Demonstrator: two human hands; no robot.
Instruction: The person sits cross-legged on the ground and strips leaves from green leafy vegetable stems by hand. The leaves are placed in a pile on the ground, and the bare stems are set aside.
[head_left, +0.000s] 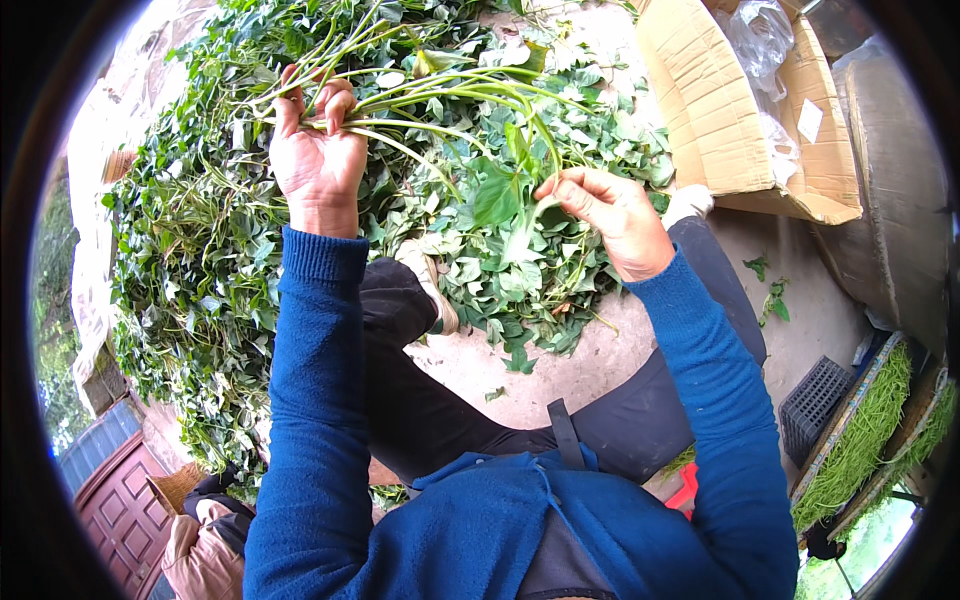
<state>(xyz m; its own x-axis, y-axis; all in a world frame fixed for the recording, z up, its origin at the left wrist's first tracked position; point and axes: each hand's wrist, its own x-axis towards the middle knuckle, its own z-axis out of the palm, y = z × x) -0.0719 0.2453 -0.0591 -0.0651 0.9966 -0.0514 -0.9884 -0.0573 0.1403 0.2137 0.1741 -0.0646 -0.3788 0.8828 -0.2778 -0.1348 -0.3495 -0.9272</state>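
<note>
My left hand (321, 142), palm up, is closed around a bundle of long green leaf stalks (450, 84) that fan out to the right. At the right end of the bundle, my right hand (600, 210) pinches a stalk between thumb and fingers, beside a drooping green leaf (498, 196). Beneath both hands lies a heap of cut leaves (495, 277), and a larger pile of leafy vines (202, 247) spreads on the left.
An opened cardboard box (709, 97) with plastic bags stands at the upper right. Round trays of thin green strips (862, 442) and a dark plastic crate (816, 405) are at the lower right. A person (206, 544) is at the lower left, near a wicker basket (176, 486).
</note>
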